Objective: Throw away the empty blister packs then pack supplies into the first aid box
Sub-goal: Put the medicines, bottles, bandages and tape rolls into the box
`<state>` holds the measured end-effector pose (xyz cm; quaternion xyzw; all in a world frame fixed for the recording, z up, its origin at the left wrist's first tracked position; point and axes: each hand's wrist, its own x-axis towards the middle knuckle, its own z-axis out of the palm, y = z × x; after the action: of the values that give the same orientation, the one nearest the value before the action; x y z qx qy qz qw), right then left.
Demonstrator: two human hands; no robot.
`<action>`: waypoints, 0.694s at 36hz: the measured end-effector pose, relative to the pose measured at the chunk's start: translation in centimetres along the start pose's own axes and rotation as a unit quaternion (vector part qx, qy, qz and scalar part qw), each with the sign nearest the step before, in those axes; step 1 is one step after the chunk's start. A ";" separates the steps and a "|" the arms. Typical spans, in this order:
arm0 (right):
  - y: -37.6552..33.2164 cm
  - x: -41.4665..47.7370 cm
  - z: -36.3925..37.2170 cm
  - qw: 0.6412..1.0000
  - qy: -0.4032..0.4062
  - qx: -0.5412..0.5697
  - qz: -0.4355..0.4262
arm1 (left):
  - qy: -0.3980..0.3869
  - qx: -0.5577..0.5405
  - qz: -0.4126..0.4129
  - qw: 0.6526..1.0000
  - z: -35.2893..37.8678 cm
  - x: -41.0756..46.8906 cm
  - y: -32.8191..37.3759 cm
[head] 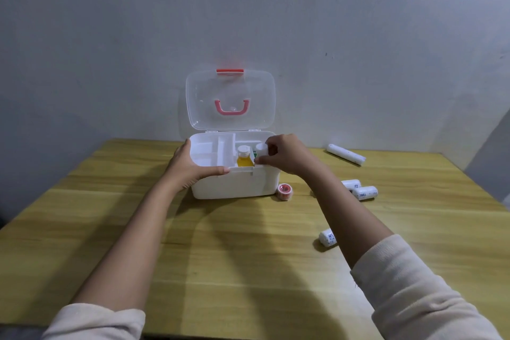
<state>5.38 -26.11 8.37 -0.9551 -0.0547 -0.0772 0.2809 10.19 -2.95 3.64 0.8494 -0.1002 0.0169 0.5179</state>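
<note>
A white first aid box stands on the wooden table with its clear lid raised against the wall. Inside sit a white divided tray, a bottle of yellow liquid and a white bottle. My left hand grips the box's front left rim. My right hand is at the right compartment, its fingers closed around the white bottle. Beside the box lies a red tape roll. Wrapped bandage rolls lie to the right.
A long white roll lies at the back right near the wall. Another bandage roll is partly hidden behind my right forearm. The wall stands close behind the box. Bare wood spreads in front of the box and to its left.
</note>
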 end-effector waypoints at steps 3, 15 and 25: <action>0.0 -0.1 0.1 0.999 0.026 0.020 -0.011 | 0.004 0.001 0.001 1.000 0.1 -0.1 0.1; 0.0 -0.6 0.6 0.991 0.104 0.051 -0.066 | -0.003 0.016 -0.007 1.000 -0.1 -0.1 0.2; 2.4 -1.8 -1.2 0.973 0.170 0.140 -0.064 | -0.001 0.014 0.002 1.000 0.0 0.1 -0.1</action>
<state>3.85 -28.84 7.79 -0.8736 -0.0771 -0.2479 0.4115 10.30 -2.95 3.55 0.8564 -0.1018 0.0186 0.5058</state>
